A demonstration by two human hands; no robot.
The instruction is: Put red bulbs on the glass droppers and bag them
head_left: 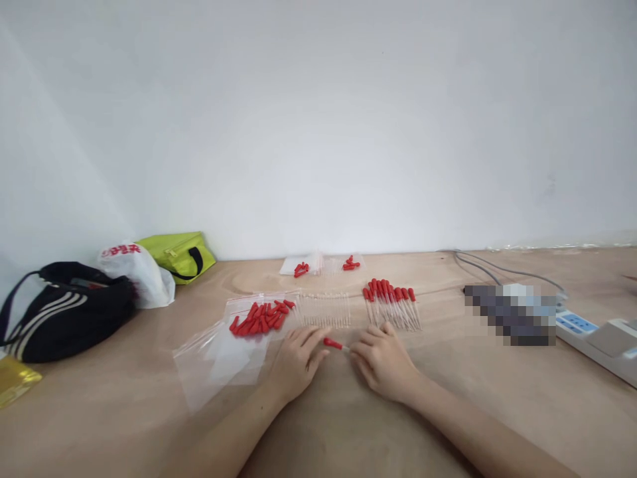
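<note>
At the left edge of the frame a yellow packet (17, 381) lies below a black bag (74, 318) with white stripes; a white plastic bag (146, 275) and a lime-green bag (174, 252) sit beside it. Clear zip bags (212, 372) are spread on the bench (124, 418), with a pile of red bulbs (261, 318) on them. The left hand (294, 362) is loosely curled and open, thumb apart from the fingers. Two small groups of bulbs lie farther back, above a row of clear tubes (326, 311). Between the hands, near the centre, is a dropper (333, 343), its red end just beside the left fingertips; whether they touch it, I cannot tell. Its clear end reaches the right hand (383, 362), whose fingers are closed on it. Beyond that hand lie bulbed droppers (393, 302), then a pixelated object (512, 315), a grey cable (517, 271) and a power strip (577, 324) at the right
</note>
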